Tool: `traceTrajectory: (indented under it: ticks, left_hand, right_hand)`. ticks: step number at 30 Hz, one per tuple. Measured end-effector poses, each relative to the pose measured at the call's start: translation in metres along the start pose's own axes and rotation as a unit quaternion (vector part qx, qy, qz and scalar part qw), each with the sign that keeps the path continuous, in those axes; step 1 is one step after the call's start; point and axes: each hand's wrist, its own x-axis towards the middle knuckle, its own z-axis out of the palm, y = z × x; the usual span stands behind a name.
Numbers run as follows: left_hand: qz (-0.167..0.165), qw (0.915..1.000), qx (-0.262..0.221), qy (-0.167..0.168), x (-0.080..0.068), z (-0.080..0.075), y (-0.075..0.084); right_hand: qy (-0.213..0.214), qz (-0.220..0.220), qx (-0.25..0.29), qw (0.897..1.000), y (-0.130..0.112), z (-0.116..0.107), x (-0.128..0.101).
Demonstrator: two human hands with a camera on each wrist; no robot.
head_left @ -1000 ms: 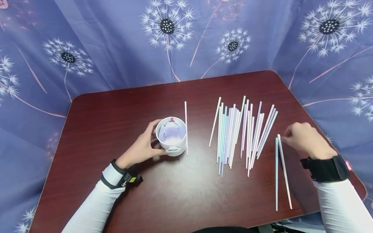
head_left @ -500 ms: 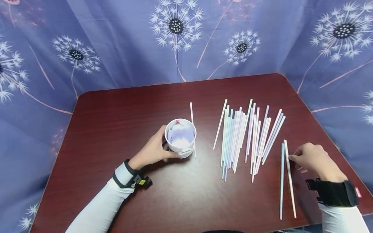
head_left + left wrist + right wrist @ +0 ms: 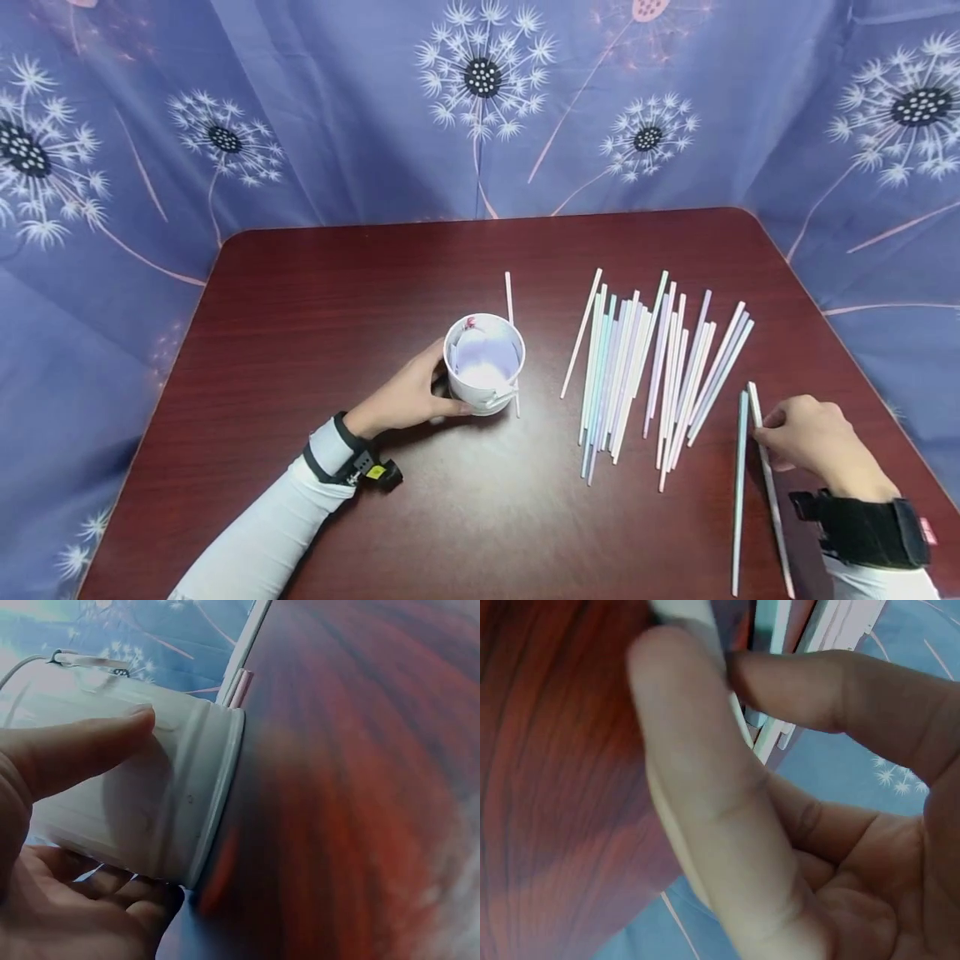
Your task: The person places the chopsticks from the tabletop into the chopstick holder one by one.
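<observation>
White straw point(image 3: 770, 492) at 4 o'clock on the table point(image 3: 337, 275), pinched between thumb and fingers of the right hand point(image 3: 813, 442); green straw point(image 3: 739, 492) lying just beside it at 9 o'clock. White cup point(image 3: 483, 363) near centre, gripped by the left hand point(image 3: 408, 398), fingers curled round its wall. Pile of straws point(image 3: 652, 367) at 2 o'clock. One pink straw point(image 3: 510, 308) lying against the cup's far side.

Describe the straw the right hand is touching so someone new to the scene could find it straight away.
Start at the dark red table and go right, past the white cup and the big spread of pastel straws. Near the right edge two straws lie apart from the spread. The right hand pinches the white straw, the outer one; its neighbour, the pale teal straw, lies untouched.
</observation>
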Motion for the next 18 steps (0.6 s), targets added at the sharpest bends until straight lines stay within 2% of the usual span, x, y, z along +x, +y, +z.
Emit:
traceTrajectory:
  ticks: [2, 5, 7, 10, 12, 15, 18]
  left_hand:
    - [-0.004, 0.9996, 0.025, 0.011, -0.001, 0.0, 0.0]
    - [-0.009, 0.9979, 0.059, 0.025, -0.002, 0.001, 0.001]
    - [-0.01, 0.9982, 0.055, 0.02, -0.002, 0.001, 0.002]
    - [-0.004, 0.9997, 0.026, 0.004, -0.003, -0.001, 0.004]
    - [0.003, 0.9999, -0.01, -0.008, -0.002, -0.002, 0.005]
    - [0.005, 0.9981, -0.059, -0.017, -0.002, -0.001, 0.005]
    - [-0.007, 0.9989, -0.047, -0.001, -0.004, 0.002, 0.006]
  right_hand:
    - [0.004, -0.003, -0.006, 1.0, -0.001, -0.002, 0.001]
    - [0.038, -0.017, -0.01, 0.999, -0.004, -0.008, -0.002]
    - [0.084, -0.029, -0.013, 0.996, -0.009, -0.012, -0.005]
    - [0.176, -0.057, -0.013, 0.983, -0.022, -0.02, -0.01]
    - [0.24, -0.086, -0.009, 0.967, -0.036, -0.028, -0.014]
    - [0.331, -0.137, 0.013, 0.933, -0.064, -0.044, -0.021]
    - [0.405, -0.212, 0.077, 0.886, -0.102, -0.057, -0.028]
